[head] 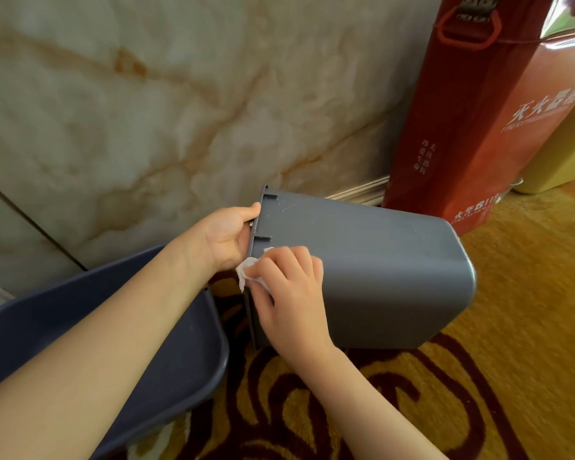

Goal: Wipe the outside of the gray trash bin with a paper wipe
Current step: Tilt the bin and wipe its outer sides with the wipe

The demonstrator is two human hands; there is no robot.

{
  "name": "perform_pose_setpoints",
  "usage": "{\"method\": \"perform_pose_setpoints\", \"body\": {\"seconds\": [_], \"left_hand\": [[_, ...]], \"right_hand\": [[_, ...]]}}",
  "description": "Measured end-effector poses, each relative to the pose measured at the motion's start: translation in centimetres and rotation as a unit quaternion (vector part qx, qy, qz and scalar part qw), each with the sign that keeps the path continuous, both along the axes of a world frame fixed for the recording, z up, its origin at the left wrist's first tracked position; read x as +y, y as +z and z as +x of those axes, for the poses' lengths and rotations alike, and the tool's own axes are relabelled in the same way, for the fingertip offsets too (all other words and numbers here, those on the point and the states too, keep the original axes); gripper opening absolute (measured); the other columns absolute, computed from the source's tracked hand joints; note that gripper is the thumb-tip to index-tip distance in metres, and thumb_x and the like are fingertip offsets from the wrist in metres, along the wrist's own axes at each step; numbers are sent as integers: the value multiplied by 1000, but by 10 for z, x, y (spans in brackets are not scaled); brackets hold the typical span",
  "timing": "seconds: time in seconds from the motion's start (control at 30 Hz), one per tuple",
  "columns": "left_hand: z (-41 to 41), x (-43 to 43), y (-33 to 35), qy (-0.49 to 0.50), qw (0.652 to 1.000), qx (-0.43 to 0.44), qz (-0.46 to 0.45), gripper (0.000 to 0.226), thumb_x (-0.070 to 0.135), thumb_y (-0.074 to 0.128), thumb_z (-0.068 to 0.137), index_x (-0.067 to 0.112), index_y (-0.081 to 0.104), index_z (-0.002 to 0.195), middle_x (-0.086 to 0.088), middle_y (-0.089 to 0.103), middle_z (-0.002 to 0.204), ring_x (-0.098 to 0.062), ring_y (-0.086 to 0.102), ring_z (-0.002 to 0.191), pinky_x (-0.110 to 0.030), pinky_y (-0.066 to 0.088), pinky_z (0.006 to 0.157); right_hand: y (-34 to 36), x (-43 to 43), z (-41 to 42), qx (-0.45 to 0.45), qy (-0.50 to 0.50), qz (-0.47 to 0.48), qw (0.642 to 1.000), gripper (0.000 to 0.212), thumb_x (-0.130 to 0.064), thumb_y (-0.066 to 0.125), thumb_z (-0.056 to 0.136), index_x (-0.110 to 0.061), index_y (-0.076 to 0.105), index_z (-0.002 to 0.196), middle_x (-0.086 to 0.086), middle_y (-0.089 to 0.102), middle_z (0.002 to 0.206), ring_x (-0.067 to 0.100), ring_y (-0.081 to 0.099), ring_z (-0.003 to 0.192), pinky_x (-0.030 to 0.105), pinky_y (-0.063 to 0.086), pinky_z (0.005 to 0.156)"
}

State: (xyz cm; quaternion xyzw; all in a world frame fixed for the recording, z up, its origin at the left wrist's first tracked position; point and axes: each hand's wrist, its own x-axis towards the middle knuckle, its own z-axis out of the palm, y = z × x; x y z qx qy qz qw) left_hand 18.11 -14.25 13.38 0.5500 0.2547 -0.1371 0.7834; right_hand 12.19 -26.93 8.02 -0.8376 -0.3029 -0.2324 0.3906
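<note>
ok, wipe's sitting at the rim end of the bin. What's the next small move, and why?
Probably slide the right hand with the paper wipe along the side of the gray bin, toward its base. The wipe sits right at the rim, the left hand grips that rim and holds the bin tipped sideways, and the long wall toward the base lies uncovered ahead of it.

Plastic, paper, stone and carpet surfaces

The gray trash bin (372, 270) is smooth matt plastic; the paper wipe (246, 272) looks soft, crumpled; the far wall (130, 111) is glossy marble; the carpet (528, 310) is woven.
</note>
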Motion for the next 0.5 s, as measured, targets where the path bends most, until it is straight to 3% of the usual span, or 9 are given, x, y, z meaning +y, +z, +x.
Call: {"method": "perform_pose_setpoints", "body": {"seconds": [0.13,0.27,0.33,0.4,0.5], "left_hand": [[0,1,0,-5,1000,-10,14,36,29,31,99,12,61,91,-4,74,67,-19,70,68,-36,50,67],[1,3,-1,-22,1000,-10,8,36,28,31,99,11,62,93,-6,75,69,-18,72,62,-38,50,68],[2,4,0,-32,999,-17,11,34,26,32,98,11,63,96,-6,75,72,-19,72,64,-37,55,65],[2,5,1,-30,999,-29,8,32,21,33,97,8,62,97,-6,75,71,-19,72,64,-34,59,59],[5,3,2,-16,999,-39,-16,34,19,31,97,3,60,98,-9,75,71,-19,72,63,-31,58,57]], "right_hand": [[-5,-20,2,-25,-15,-40,999,8,-6,64,80,-12,60,77,3,61,87,22,50,82,32,35,71],[15,-38,22,-26,-106,62,992,8,-2,65,78,-9,61,77,7,61,83,23,49,82,32,38,69],[30,-36,37,-21,-128,54,990,6,-3,65,80,-8,63,81,7,63,85,25,51,84,34,39,71],[36,-26,47,12,-85,-12,996,4,-7,62,85,-9,65,85,8,65,93,27,53,93,36,42,75],[33,-18,54,60,13,-96,994,16,-11,54,92,-9,68,98,6,67,104,28,52,105,39,42,85]]}}
